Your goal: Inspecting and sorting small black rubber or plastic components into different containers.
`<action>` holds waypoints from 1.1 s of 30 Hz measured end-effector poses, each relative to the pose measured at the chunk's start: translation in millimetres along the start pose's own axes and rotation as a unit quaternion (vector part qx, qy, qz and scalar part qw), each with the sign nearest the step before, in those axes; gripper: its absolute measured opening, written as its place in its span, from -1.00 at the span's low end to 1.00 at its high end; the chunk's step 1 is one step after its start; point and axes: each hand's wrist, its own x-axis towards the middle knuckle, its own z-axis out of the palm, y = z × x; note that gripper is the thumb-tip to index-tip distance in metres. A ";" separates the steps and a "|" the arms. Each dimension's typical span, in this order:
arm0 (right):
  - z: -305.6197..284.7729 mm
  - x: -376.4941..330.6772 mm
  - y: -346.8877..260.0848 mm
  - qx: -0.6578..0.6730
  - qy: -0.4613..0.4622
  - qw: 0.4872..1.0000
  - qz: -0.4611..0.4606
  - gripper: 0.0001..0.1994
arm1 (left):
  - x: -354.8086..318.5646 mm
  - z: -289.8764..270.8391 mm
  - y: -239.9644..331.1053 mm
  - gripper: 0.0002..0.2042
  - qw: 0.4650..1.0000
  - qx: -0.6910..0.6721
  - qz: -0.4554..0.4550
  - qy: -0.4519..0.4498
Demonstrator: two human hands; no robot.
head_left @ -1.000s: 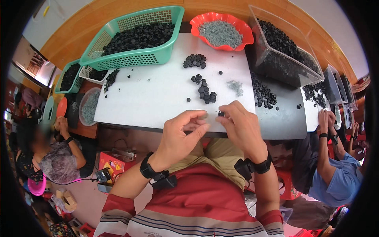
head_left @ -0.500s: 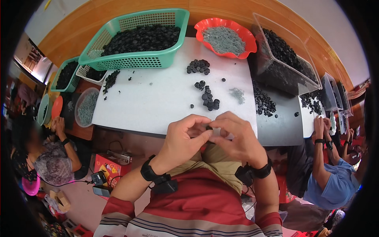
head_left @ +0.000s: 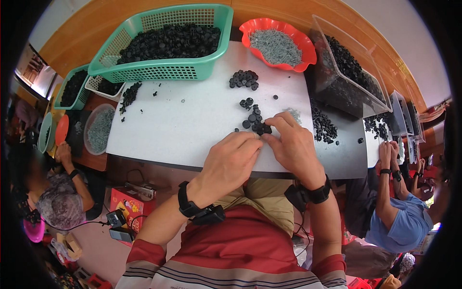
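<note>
As you sit at the white tabletop (head_left: 159,125), your left hand (head_left: 233,156): its back faces up and its fingers bend down by the near end of the heap, so you cannot tell if it has hold of anything.
Your right hand (head_left: 293,149): its thumb and first finger are a little apart, with bits of the heap between them; you cannot tell if they pinch one.
Heap of black pieces (head_left: 254,117): it lies on the white tabletop, just in front of both hands.
Second black heap (head_left: 244,79): it sits farther from you.
Lone black piece (head_left: 275,97): it lies by itself, to the right of the heaps.
Small gray bits (head_left: 292,114): they lie just past your right hand, which hides some.
Green basket (head_left: 202,71): it stands at the far left, with lots of black pieces inside.
Red bowl (head_left: 310,58): it has a wavy rim and holds gray bits.
Clear box (head_left: 337,91): it stands right of the bowl, with black pieces inside.
</note>
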 end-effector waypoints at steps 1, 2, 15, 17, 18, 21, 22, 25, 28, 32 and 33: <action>0.2 0.3 0.6 0.005 0.001 1.000 0.007 -0.77 | -0.1 0.6 -0.8 -0.84 1.000 0.006 0.001 -0.005; 0.3 0.4 1.3 0.011 0.001 1.000 0.014 -0.79 | -0.4 1.0 -1.7 -0.85 1.000 0.012 0.002 -0.010; -3.7 -4.7 3.0 0.100 0.011 0.993 0.057 -0.83 | -2.4 -0.8 -3.2 -0.86 1.000 0.009 0.003 -0.020; -4.2 -4.2 2.2 0.106 0.010 0.992 0.060 -0.82 | -2.6 -0.4 -2.8 -0.86 1.000 0.008 -0.001 -0.014; -4.2 -4.7 2.6 0.106 0.010 0.992 0.061 -0.82 | -2.9 0.0 -2.9 -0.86 1.000 0.007 -0.001 -0.015; -4.1 -6.2 3.2 0.107 0.005 0.991 0.076 -0.83 | -3.5 0.4 -3.4 -0.87 1.000 0.009 -0.006 -0.018; -4.2 -6.6 2.5 0.107 0.005 0.991 0.083 -0.84 | -3.5 0.2 -3.4 -0.87 1.000 0.009 -0.007 -0.017; -4.5 -8.0 2.4 0.111 0.008 0.990 0.086 -0.85 | -3.7 1.1 -3.3 -0.88 1.000 0.008 -0.008 -0.014; -6.0 -8.2 1.6 0.102 0.010 0.992 0.077 -0.84 | -3.8 1.5 -2.8 -0.88 1.000 0.006 -0.013 -0.012; -5.3 -9.4 2.3 0.094 0.026 0.994 0.053 -0.82 | -4.1 1.4 -2.1 -0.87 1.000 0.010 -0.024 -0.018; -5.4 -9.8 1.4 0.094 0.027 0.994 0.053 -0.82 | -4.3 1.5 -2.1 -0.87 1.000 0.011 -0.023 -0.018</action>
